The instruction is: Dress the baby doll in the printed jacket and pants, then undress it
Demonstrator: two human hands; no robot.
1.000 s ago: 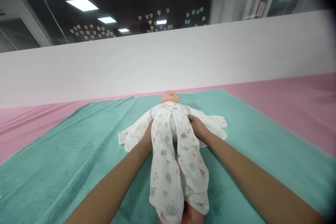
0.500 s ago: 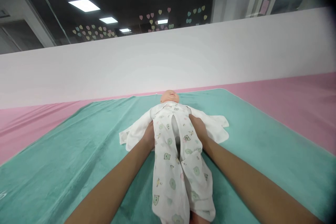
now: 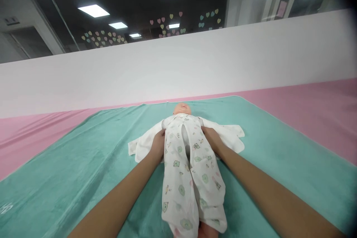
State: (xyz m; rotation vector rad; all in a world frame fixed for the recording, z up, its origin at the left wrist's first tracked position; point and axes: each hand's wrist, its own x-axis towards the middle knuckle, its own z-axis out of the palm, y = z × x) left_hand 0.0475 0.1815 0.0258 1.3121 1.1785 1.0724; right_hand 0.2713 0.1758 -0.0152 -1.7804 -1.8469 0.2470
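Note:
A baby doll [image 3: 182, 108] lies on its back, head away from me, on a green blanket. White baby pants [image 3: 181, 189] with green bear prints cover its legs and reach up to its chest; a long slit runs down their middle. My left hand [image 3: 158, 144] is closed on the pants' left edge by the doll's side. On the opposite edge, my right hand [image 3: 211, 138] grips the pants too, thumb up front. Most fingers of both hands are hidden. A white baby shirt [image 3: 230, 137] spreads under the doll, its sleeves out to both sides.
The green blanket [image 3: 92, 156] lies over a pink sheet [image 3: 320, 111]. Behind them stands a low white wall [image 3: 167, 67], with a dark glass pane [image 3: 125, 3] above it bearing heart stickers and light reflections.
The view has shifted slightly, so the doll's head shows a little lower. The pant legs have moved slightly to the left at the bottom. Both hands keep their places at the pants' edges.

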